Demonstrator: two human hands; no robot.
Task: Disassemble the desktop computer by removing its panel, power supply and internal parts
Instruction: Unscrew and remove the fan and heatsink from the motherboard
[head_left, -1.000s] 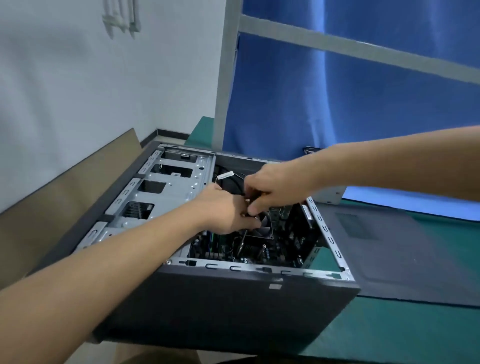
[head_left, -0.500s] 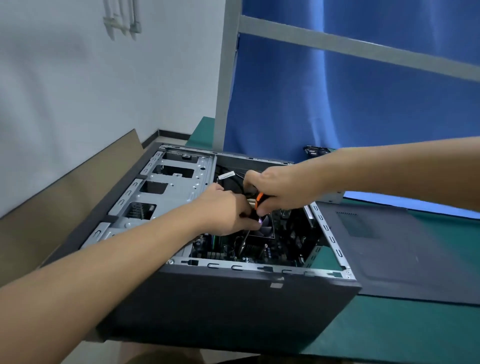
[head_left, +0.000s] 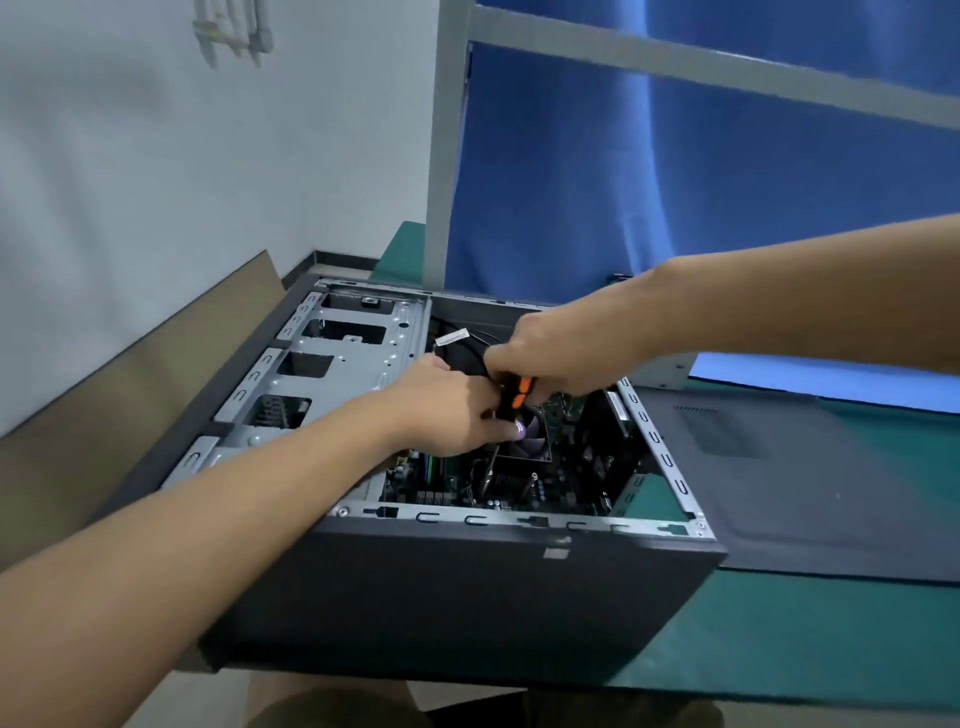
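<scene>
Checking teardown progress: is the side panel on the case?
No, the side panel lies flat on the table to the right of the open case.

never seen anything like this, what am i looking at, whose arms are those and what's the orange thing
No robot here: a person wears a camera on the head, so you see their own arms from above. The dark box is a desktop computer case lying open on a green table; its side panel lies flat to the right. The right hand grips a black-and-orange screwdriver above the cooling fan inside, and the left hand pinches the tool lower down, seemingly steadying it.
</scene>
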